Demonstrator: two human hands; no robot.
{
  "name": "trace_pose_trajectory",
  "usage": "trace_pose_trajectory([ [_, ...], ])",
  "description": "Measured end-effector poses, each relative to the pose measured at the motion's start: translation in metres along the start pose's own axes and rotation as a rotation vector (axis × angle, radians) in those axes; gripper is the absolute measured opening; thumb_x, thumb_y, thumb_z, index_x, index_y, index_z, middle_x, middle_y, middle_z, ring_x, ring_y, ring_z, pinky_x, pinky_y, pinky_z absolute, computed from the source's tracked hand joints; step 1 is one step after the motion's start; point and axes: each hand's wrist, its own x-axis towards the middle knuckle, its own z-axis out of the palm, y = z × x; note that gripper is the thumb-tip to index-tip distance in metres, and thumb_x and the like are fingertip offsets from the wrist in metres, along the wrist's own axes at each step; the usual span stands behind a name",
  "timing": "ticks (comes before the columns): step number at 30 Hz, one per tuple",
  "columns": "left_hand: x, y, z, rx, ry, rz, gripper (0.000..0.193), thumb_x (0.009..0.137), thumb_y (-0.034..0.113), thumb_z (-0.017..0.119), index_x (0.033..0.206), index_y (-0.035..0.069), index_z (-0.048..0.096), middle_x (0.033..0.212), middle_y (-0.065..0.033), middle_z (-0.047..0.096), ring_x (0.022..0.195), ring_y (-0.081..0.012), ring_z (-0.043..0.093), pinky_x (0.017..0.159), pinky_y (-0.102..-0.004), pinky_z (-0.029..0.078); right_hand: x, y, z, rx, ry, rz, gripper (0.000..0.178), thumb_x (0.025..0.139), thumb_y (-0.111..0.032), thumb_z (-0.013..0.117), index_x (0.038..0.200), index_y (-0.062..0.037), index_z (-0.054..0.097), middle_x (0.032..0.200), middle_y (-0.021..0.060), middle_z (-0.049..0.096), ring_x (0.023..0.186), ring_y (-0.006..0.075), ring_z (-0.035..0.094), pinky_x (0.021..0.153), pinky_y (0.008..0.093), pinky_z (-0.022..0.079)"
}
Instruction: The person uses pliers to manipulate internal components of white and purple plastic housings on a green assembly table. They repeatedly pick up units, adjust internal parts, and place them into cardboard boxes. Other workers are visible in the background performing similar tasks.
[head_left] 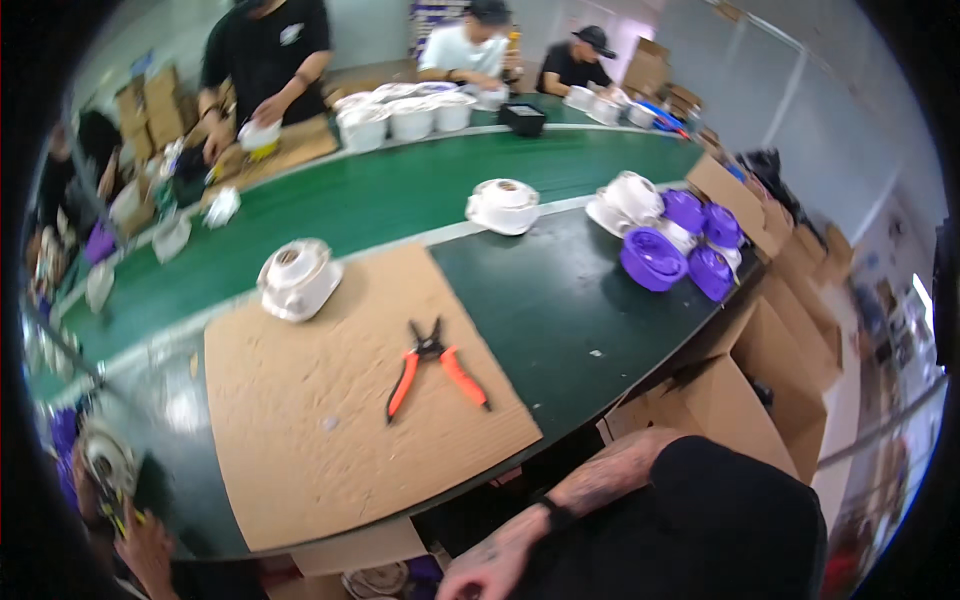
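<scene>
My right hand (487, 568), with a black band at the wrist, hangs below the table's front edge. The lower edge of the view cuts off its fingers, so its grip is hidden. Just left of it, under the table, is an open carton (345, 548) with white and purple plastic parts (376, 580) in it. My left hand is out of view. Orange-handled cutting pliers (430, 350) lie with handles spread on a cardboard sheet (300, 440). A white plastic housing (298, 280) rests at the sheet's far edge.
Another white housing (503, 206) sits by the green conveyor belt (400, 180). White and purple housings (653, 259) cluster at the table's right end, beside open cartons (770, 370). A co-worker's hands (145, 545) hold a yellow-handled tool at left. Several people work across the belt.
</scene>
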Motion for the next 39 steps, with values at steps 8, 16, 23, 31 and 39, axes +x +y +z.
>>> trace_pose_trajectory([
  [8,-0.089,0.239,0.101,0.228,-0.771,0.43,0.033,0.103,0.02,0.061,0.132,0.006,0.062,0.125,-0.0135,0.065,0.109,-0.0267,0.061,0.091,-0.0377,0.053,-0.34,-0.152,0.018,-1.061,1.367,0.176,0.044,0.078,-0.023,0.083,0.115,-0.0055,0.068,0.118,0.0131,0.067,0.11,0.0328,0.065,0.1,0.0424,0.051],
  [16,-0.103,0.405,0.231,0.646,-1.522,0.627,0.05,0.086,0.017,0.077,0.133,0.002,0.065,0.129,-0.0122,0.07,0.125,-0.0271,0.064,0.109,-0.0413,0.047,-0.509,-0.068,-0.008,-1.451,1.793,0.669,0.08,0.067,-0.034,0.09,0.136,-0.0076,0.059,0.146,0.0162,0.052,0.15,0.0422,0.032,0.12,0.0543,0.032],
  [23,-0.053,0.406,0.525,0.772,-1.054,1.25,0.059,0.082,0.022,0.08,0.134,0.003,0.06,0.134,-0.0233,0.06,0.12,-0.0412,0.061,0.105,-0.0478,0.048,-0.505,-0.048,0.015,-1.506,1.891,0.507,0.058,0.068,-0.02,0.089,0.117,-0.0072,0.062,0.129,0.0128,0.056,0.142,0.0433,0.042,0.117,0.054,0.04],
  [31,-0.009,0.328,0.63,0.67,-0.575,1.225,0.05,0.076,0.007,0.083,0.116,-0.002,0.054,0.13,-0.0269,0.053,0.113,-0.047,0.061,0.097,-0.0498,0.052,-0.487,-0.015,0.042,-1.37,2.041,0.317,0.055,0.071,-0.018,0.091,0.116,-0.0084,0.061,0.133,0.0113,0.055,0.143,0.0436,0.04,0.118,0.0562,0.037],
  [39,-0.028,0.334,0.601,0.624,-0.657,1.177,0.038,0.072,0.014,0.089,0.091,0.001,0.058,0.141,-0.0298,0.05,0.121,-0.0456,0.058,0.097,-0.0498,0.051,-0.485,-0.009,0.057,0.591,1.465,-1.295,0.069,0.1,-0.041,0.065,0.156,-0.0094,0.039,0.16,0.0134,0.042,0.149,0.034,0.04,0.122,0.0566,0.033],
])
